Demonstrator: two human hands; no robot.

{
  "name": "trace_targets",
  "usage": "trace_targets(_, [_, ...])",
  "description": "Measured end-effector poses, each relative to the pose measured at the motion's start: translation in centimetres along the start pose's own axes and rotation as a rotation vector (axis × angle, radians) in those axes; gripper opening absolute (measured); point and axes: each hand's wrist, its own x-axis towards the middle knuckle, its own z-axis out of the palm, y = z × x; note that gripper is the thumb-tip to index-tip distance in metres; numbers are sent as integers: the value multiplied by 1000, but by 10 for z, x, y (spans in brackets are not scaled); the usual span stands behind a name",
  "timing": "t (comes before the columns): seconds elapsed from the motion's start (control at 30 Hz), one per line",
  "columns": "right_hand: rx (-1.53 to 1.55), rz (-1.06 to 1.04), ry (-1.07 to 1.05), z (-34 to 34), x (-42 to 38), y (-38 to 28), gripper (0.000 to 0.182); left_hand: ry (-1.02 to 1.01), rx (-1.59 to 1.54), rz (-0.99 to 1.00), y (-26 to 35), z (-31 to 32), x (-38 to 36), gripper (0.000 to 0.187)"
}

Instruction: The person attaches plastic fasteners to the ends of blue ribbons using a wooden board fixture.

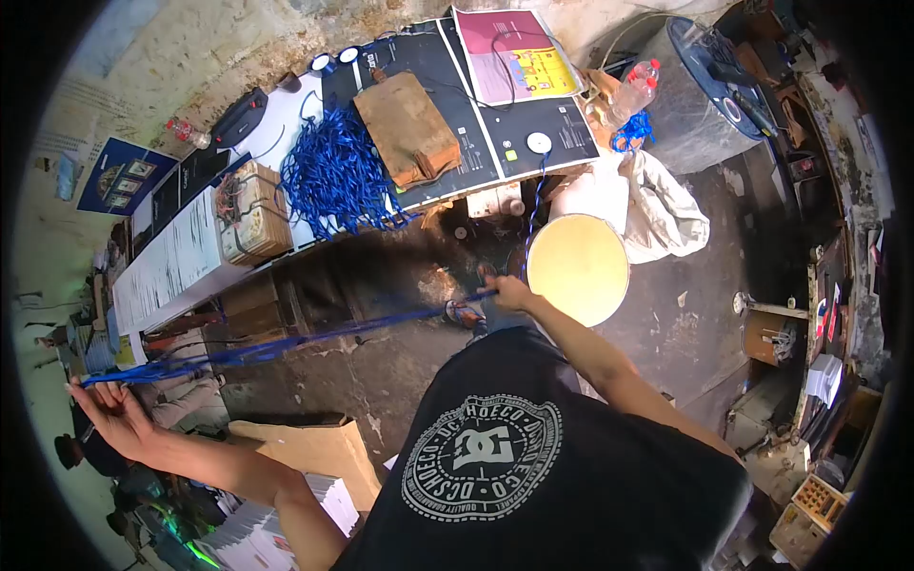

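Several strands of blue cord (286, 347) stretch between my two hands across the view. My left hand (122, 419), far out at the lower left, has its fingers extended and raised, with the strands looped at the fingertips. Near the centre, my right hand (509, 292) is closed round the other end of the strands. From there a single blue cord runs up to a white spool (539, 144) on the table. A large tangled heap of blue cord (338, 171) lies on the table beside a worn wooden block (407, 128).
The cluttered table (447, 195) runs along the wall. A round yellow-topped stool (579, 269) is close to my right hand, with a white sack (662, 214) behind it. Plastic bottles (636, 86) and a grey drum (690, 105) are at the upper right. Cardboard (314, 452) lies at lower left.
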Motion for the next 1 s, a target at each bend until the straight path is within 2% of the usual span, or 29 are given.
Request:
trace_targets(0.1, [-144, -49, -164, 28, 7, 1, 30, 88, 28, 34, 6, 6, -9, 28])
trace_targets(0.13, [-169, -18, -118, 40, 9, 2, 30, 116, 33, 54, 10, 5, -8, 26])
trace_targets(0.23, [-85, 49, -251, 27, 8, -3, 31, 115, 50, 149, 38, -11, 4, 27])
trace_targets(0.3, [-108, 82, -185, 17, 12, 2, 32, 207, 119, 174, 61, -20, 16, 31])
trace_targets(0.37, [-166, 186, -185, 9, 26, 15, 35, 195, 186, 185, 76, -20, 25, 37])
trace_targets(0.4, [-296, 208, -165, 17, 45, 41, 35, 172, 210, 184, 80, -14, 28, 38])
trace_targets(0.43, [-296, 124, 58, 9, 51, 51, 28, 147, 231, 179, 83, -8, 30, 39])
trace_targets(0.47, [-298, 139, 84, -5, 63, 63, 25, 188, 299, 194, 87, 1, 31, 39])
trace_targets(0.5, [-262, 151, 122, -18, 76, 82, 26, 104, 282, 166, 106, -34, 51, 42])
trace_targets(0.57, [-280, 237, 212, -63, 81, 83, 24, 229, 318, 278, 149, -95, 88, 44])
trace_targets(0.6, [-288, 211, 271, -76, 87, 93, 23, 291, 332, 340, 169, -119, 102, 45])
trace_targets(0.63, [-256, 302, 286, -99, 79, 72, 24, 348, 331, 411, 189, -135, 111, 46])
trace_targets(0.7, [-264, 249, 328, -111, 82, 85, 25, 424, 381, 494, 204, -130, 115, 48])
trace_targets(0.77, [-257, 259, 318, -114, 84, 96, 28, 468, 489, 511, 197, -87, 85, 49])
trace_targets(0.8, [-257, 258, 313, -116, 88, 100, 29, 474, 551, 514, 180, -51, 62, 51])
trace_targets(0.9, [-227, 266, 253, -122, 97, 107, 29, 394, 461, 481, 179, -71, 58, 54])
trace_targets(1.0, [-79, 188, 196, -150, 85, 75, 33, 198, 242, 392, 186, -93, 61, 25])
